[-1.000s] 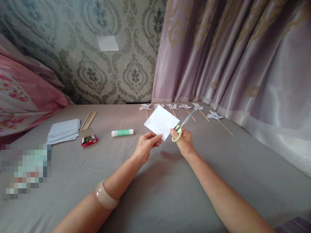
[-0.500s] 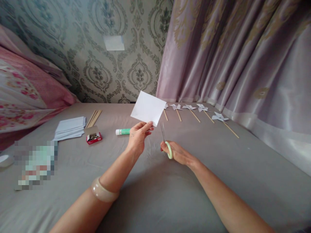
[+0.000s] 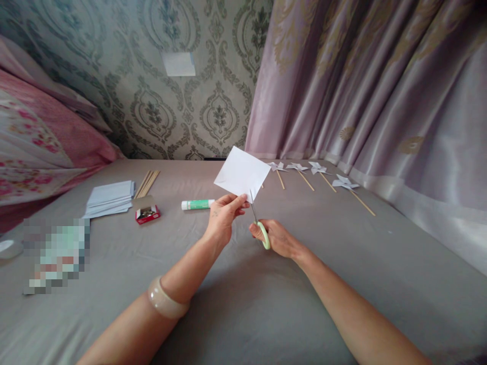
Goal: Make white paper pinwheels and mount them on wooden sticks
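A white square of paper (image 3: 243, 171) is pinched by its near edge between the thumb and fingers of my left hand (image 3: 226, 215), held up above the grey sheet. My right hand (image 3: 276, 235) grips a pair of scissors (image 3: 265, 235) with pale green handles, the thumb through one loop. The blades point up and away from me and meet the paper's near corner, just right of my left thumb. Behind my left hand lies a glue stick (image 3: 198, 204) with a green label.
Several paper pinwheels (image 3: 344, 182) on wooden sticks lie in a row at the back right. To the left are stacked white papers (image 3: 110, 196), a bundle of wooden sticks (image 3: 147, 183), a small red box (image 3: 147, 214) of metal pieces and a white roll (image 3: 9, 249).
My left hand has moved the paper to the right, toward the scissors. The blades, apart from the paper before, now overlap its near corner.
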`<move>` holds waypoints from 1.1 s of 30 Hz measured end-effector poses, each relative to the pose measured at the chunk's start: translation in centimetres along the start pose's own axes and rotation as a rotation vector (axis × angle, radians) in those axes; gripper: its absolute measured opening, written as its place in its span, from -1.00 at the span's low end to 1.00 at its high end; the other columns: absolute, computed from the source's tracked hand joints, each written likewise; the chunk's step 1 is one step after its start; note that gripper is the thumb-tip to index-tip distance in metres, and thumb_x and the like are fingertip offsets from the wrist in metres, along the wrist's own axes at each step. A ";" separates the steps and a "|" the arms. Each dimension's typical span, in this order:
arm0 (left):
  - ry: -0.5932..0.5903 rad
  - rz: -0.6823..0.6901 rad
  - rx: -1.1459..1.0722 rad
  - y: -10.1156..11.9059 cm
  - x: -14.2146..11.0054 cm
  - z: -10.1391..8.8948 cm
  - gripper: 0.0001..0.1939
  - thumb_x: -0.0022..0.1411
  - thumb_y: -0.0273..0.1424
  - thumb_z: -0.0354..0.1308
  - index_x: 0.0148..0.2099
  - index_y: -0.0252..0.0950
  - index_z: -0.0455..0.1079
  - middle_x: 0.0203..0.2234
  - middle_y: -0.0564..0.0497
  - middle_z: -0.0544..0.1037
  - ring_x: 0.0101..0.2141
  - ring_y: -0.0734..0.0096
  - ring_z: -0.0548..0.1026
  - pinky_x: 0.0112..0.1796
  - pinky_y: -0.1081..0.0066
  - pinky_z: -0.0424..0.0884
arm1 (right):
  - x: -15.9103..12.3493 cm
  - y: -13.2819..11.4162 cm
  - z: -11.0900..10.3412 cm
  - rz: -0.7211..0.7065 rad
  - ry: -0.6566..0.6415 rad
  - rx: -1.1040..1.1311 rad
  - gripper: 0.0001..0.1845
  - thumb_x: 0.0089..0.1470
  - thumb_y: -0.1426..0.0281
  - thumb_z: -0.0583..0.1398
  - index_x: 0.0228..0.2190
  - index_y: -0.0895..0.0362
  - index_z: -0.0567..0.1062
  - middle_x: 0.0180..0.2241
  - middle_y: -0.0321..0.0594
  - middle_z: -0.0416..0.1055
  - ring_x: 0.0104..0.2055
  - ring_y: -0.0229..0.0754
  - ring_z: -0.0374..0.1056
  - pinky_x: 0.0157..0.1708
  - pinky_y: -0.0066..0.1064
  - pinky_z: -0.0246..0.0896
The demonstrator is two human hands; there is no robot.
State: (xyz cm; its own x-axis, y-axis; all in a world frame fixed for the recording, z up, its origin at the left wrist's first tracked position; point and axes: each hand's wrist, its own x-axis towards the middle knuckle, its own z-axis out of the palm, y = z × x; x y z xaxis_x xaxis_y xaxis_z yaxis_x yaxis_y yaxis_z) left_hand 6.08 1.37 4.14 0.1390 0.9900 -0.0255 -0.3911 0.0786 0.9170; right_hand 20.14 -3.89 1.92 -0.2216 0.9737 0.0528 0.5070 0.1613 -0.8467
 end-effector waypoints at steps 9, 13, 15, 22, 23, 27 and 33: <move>0.005 -0.006 -0.003 -0.1 -0.2 0.2 -0.74 -0.19 -0.32 0.37 -0.54 -0.37 0.39 -0.59 0.02 0.48 -0.51 0.53 0.42 -0.46 0.52 0.28 | 0.0 0.1 0.0 0.012 0.022 -0.017 -0.40 -0.01 -0.14 0.03 -0.66 0.13 0.20 -0.63 -0.39 0.04 -0.53 -0.33 -0.03 -0.53 -0.45 -0.12; 0.008 -0.008 -0.017 -0.1 -0.3 0.3 -0.75 -0.20 -0.33 0.37 -0.54 -0.37 0.40 -0.59 0.02 0.47 -0.51 0.53 0.43 -0.46 0.53 0.29 | 0.1 0.2 0.0 0.021 0.030 -0.039 -0.41 -0.03 -0.14 0.06 -0.66 0.13 0.20 -0.63 -0.39 0.05 -0.53 -0.33 -0.03 -0.53 -0.45 -0.11; 0.009 -0.007 -0.012 -0.1 -0.4 0.4 -0.75 -0.20 -0.32 0.37 -0.54 -0.37 0.40 -0.59 0.02 0.47 -0.50 0.52 0.44 -0.45 0.52 0.29 | 0.1 0.3 0.1 0.023 0.037 -0.040 -0.41 -0.04 -0.14 0.07 -0.67 0.13 0.19 -0.63 -0.40 0.04 -0.53 -0.33 -0.03 -0.53 -0.45 -0.12; 0.014 -0.017 -0.020 0.0 -0.4 0.4 -0.74 -0.21 -0.32 0.38 -0.54 -0.37 0.39 -0.59 0.02 0.47 -0.50 0.51 0.44 -0.45 0.52 0.30 | 0.1 0.1 0.1 0.036 0.065 -0.016 -0.42 -0.06 -0.10 0.11 -0.69 0.14 0.22 -0.65 -0.41 0.03 -0.55 -0.35 -0.03 -0.56 -0.46 -0.15; 0.014 -0.019 -0.021 0.0 -0.4 0.4 -0.73 -0.21 -0.32 0.38 -0.54 -0.37 0.39 -0.59 0.02 0.47 -0.50 0.51 0.44 -0.45 0.52 0.30 | 0.0 0.1 0.1 0.040 0.069 -0.008 -0.43 -0.06 -0.09 0.12 -0.69 0.14 0.23 -0.65 -0.41 0.04 -0.55 -0.35 -0.03 -0.56 -0.46 -0.15; 0.009 -0.017 -0.028 0.0 -0.3 0.3 -0.74 -0.20 -0.32 0.38 -0.53 -0.37 0.40 -0.58 0.02 0.47 -0.49 0.52 0.45 -0.45 0.53 0.30 | 0.0 -0.1 0.2 0.065 0.098 -0.001 -0.45 -0.07 -0.06 0.14 -0.70 0.14 0.23 -0.66 -0.41 0.03 -0.56 -0.36 -0.04 -0.56 -0.46 -0.15; -0.001 -0.017 -0.026 0.0 -0.3 0.3 -0.74 -0.19 -0.32 0.38 -0.52 -0.37 0.39 -0.58 0.02 0.47 -0.48 0.52 0.45 -0.44 0.52 0.30 | 0.2 0.0 0.4 0.078 0.140 0.012 -0.48 -0.09 -0.01 0.17 -0.71 0.14 0.23 -0.67 -0.42 -0.01 -0.58 -0.37 -0.08 -0.58 -0.45 -0.18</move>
State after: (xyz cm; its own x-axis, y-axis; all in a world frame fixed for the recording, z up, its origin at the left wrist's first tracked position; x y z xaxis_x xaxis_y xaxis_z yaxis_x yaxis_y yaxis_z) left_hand 6.28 1.04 4.30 0.1469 0.9883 -0.0400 -0.4123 0.0980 0.9057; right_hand 19.76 -3.78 1.69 -0.0636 0.9962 0.0595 0.5082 0.0836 -0.8571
